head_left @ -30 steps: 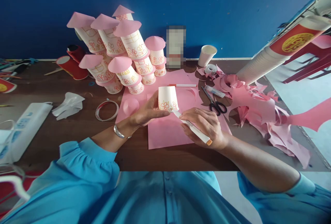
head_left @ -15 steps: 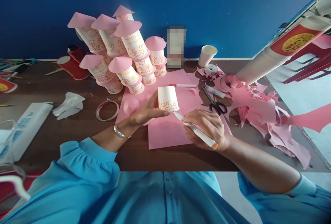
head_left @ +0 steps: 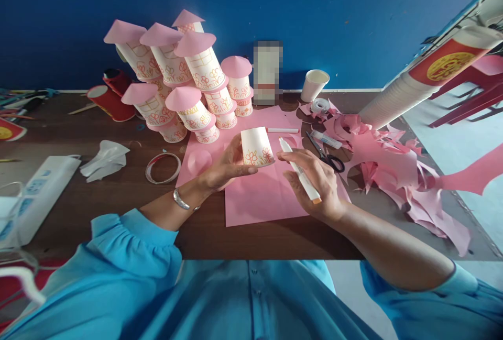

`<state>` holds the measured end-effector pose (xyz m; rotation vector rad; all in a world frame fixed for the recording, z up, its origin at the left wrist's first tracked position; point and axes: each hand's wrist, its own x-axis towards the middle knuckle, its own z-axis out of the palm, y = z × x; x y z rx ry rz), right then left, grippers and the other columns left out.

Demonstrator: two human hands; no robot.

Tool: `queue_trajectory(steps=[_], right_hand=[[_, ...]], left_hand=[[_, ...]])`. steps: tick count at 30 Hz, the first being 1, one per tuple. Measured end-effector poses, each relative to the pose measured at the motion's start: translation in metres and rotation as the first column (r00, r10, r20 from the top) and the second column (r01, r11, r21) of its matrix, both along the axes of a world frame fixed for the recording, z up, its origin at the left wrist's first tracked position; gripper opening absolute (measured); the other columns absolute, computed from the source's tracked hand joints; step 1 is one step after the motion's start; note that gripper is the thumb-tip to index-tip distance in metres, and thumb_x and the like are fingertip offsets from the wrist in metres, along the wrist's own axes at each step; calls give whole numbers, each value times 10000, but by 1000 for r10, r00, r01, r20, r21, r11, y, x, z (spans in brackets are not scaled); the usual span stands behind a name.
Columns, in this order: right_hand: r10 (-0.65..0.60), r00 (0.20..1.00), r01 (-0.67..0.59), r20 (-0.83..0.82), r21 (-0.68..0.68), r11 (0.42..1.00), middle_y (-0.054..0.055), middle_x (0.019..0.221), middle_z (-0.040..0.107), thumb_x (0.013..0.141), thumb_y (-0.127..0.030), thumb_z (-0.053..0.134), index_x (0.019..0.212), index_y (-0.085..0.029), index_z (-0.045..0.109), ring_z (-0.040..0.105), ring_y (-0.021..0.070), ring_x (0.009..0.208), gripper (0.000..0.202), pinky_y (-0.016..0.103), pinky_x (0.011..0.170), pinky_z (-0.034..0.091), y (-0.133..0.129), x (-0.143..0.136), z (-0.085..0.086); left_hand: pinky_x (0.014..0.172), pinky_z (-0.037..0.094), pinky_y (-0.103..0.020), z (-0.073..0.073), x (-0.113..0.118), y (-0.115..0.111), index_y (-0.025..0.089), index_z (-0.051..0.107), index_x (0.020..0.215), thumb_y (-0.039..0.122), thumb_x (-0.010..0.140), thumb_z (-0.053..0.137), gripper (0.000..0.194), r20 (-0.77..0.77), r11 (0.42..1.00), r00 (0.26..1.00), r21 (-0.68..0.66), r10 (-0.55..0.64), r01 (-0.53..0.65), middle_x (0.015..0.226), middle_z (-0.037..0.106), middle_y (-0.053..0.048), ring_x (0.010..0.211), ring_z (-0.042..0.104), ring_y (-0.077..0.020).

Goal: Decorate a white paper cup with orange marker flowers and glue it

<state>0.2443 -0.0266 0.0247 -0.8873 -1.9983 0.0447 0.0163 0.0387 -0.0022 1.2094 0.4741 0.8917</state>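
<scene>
My left hand (head_left: 228, 164) grips a white paper cup (head_left: 256, 143), upside down and slightly tilted, with orange flowers drawn near its rim. Some of the fingers are hidden behind the cup. In my right hand (head_left: 320, 180) is a white marker (head_left: 301, 172) with an orange end; its tip points up and left, apart from the cup. Under both hands lie sheets of pink paper (head_left: 255, 204). A second marker (head_left: 283, 131) rests on the paper just behind the cup.
Decorated cup towers with pink cone roofs (head_left: 196, 44) stand at the back left. Black-handled scissors (head_left: 334, 162), pink paper scraps (head_left: 396, 164) and a long stack of cups (head_left: 408, 91) are to the right. A tape roll (head_left: 163, 167) and a power strip (head_left: 43, 188) lie left.
My right hand has drawn the marker away from the cup's rim and tilted it more upright. The cup has turned a little in my left hand, showing its flowers at a different angle.
</scene>
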Motion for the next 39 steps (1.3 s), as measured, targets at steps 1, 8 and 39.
queue_trajectory(steps=[1, 8, 39], right_hand=[[-17, 1000, 17, -7, -42, 999, 110, 1158, 742, 1009, -178, 557, 1370, -237, 550, 745, 242, 1058, 365, 379, 875, 639, 1, 0, -1], [28, 1000, -27, 6, -90, 996, 114, 1209, 743, 1025, -202, 557, 1366, -235, 528, 728, 245, 1146, 344, 388, 927, 629, 3, -1, -5], [122, 990, -130, 67, 122, 984, 93, 979, 687, 1063, -328, 513, 1324, -185, 599, 691, 180, 815, 310, 315, 697, 614, 4, 4, 4]], left_hand=[[1093, 466, -551, -1, 0, 1, 281, 548, 1371, 285, 756, 881, 699, -5, 1000, 1000, 10, 3, -3, 1340, 651, -100, 1265, 613, -335], [1113, 472, -554, 0, 1, 1, 281, 494, 1474, 287, 757, 884, 817, -78, 998, 996, 57, 39, -35, 1373, 660, -121, 1317, 595, -352], [1071, 496, -499, 7, -4, 0, 317, 475, 1503, 312, 764, 859, 833, -134, 1000, 991, -20, -9, 7, 1411, 628, -91, 1342, 561, -358]])
